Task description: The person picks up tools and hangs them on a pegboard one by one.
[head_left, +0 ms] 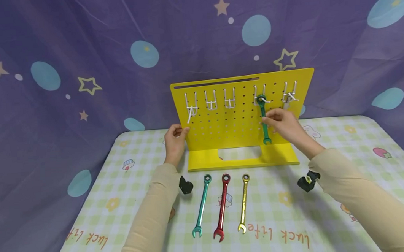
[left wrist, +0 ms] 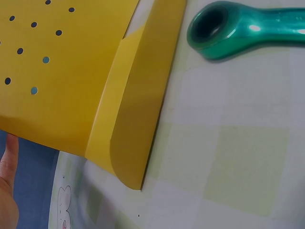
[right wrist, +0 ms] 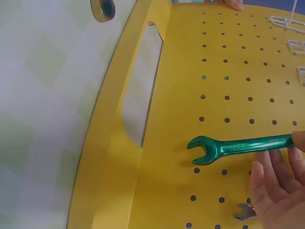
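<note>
Wrench (head_left: 262, 110) (green) pinched in right hand (head_left: 285, 126), ring above fingers at hook (head_left: 266, 101) — could drop if ring's barely seated. Left hand (head_left: 175, 143) at edge of pegboard (head_left: 209, 142) — can't tell grip.

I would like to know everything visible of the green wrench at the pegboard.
The green combination wrench looks like shiny metal, with a ring end at the top and an open end below. It is nearly upright in front of the yellow pegboard, its ring apparently around a white hook. The right hand pinches its shaft.
</note>
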{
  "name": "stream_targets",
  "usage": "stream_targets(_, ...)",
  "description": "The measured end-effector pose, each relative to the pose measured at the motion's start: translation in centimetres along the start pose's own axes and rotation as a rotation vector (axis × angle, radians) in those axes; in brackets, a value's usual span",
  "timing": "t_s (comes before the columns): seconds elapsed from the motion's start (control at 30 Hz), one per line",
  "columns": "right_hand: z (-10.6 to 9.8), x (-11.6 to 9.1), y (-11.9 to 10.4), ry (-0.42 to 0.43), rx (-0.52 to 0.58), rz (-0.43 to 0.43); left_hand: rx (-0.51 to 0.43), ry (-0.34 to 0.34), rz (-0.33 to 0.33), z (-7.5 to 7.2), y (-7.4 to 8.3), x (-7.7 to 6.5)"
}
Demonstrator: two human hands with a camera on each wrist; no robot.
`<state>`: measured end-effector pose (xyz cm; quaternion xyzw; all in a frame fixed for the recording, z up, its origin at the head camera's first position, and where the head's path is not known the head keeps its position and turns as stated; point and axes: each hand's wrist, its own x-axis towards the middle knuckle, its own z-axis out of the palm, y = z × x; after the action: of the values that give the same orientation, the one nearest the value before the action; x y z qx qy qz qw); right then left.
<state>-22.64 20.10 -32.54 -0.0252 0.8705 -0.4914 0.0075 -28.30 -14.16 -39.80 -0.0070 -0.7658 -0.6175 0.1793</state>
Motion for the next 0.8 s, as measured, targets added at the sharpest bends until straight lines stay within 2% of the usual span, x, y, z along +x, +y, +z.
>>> stream_targets(0.5,-0.8,-0.2,1.1,0.014,0.012,-0.079,-0.003,-0.010,0.004,0.0,0.2,0.0)
stream_targets(0.67,-2.2,-0.7,1.6,0.035,0.018,-0.089,0.006,-0.008,-0.011,0.0,0.1,-0.1)
stream_targets(0.8,-4.0,-1.3,2.1,0.071,-0.019,-0.072,-0.004,-0.006,-0.013,0.0,0.1,-0.1)
